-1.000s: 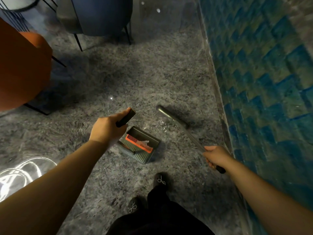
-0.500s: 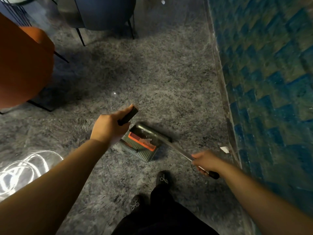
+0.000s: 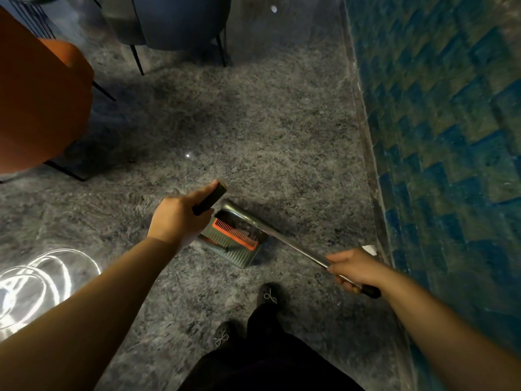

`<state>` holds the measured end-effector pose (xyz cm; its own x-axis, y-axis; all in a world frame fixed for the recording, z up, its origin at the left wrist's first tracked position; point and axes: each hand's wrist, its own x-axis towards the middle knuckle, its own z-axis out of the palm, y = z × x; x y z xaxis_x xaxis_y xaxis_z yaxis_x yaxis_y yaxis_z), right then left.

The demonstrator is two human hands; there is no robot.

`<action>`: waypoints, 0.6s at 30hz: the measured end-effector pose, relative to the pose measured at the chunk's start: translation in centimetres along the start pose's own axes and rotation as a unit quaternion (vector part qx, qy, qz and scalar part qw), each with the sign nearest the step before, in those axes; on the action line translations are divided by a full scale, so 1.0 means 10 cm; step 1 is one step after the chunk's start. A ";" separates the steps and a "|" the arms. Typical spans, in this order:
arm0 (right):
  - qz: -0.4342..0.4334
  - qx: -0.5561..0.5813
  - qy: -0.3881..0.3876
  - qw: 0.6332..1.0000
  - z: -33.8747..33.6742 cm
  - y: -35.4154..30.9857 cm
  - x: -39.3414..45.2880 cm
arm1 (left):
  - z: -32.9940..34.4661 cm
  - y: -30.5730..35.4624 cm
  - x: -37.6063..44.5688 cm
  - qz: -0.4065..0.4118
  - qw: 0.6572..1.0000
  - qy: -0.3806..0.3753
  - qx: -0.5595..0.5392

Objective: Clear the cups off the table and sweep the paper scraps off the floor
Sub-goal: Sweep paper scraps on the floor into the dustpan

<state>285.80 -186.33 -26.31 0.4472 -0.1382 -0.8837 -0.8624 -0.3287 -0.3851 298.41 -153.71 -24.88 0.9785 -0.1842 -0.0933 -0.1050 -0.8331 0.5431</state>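
Note:
A grey-green dustpan (image 3: 236,253) with an orange comb strip stands on the grey speckled floor just ahead of my feet. My left hand (image 3: 177,217) grips its dark upright handle (image 3: 211,198). My right hand (image 3: 353,268) grips the metal pole of a broom (image 3: 293,241), whose head lies at the dustpan's mouth. One white paper scrap (image 3: 370,249) lies on the floor by the wall base, just beyond my right hand. No cups are in view.
A blue patterned wall (image 3: 439,136) runs along the right. An orange chair (image 3: 36,103) stands at the left and a dark blue chair (image 3: 174,21) at the top. My shoes (image 3: 269,296) are below the dustpan. Small white specks (image 3: 273,8) lie far ahead.
The broom head swept left from open floor into the dustpan's mouth. My right hand moved left with the pole, uncovering the white scrap by the wall. My left hand held the dustpan steady.

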 end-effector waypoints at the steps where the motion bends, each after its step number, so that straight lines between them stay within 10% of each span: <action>1: -0.001 0.003 0.002 1.000 0.02 0.00 -0.02 | -0.02 -0.03 -0.03 -0.005 1.000 0.006 -0.003; 18: -0.051 -0.012 -0.036 0.998 -0.02 -0.62 0.09 | -0.28 -0.62 -0.60 -0.026 0.983 0.182 -0.027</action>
<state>291.58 -184.62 -24.65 0.5133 -0.0364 -0.8574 -0.8069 -0.3605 -0.4678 293.74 -145.95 -25.34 0.9819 0.0652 0.1779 -0.0533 -0.8059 0.5897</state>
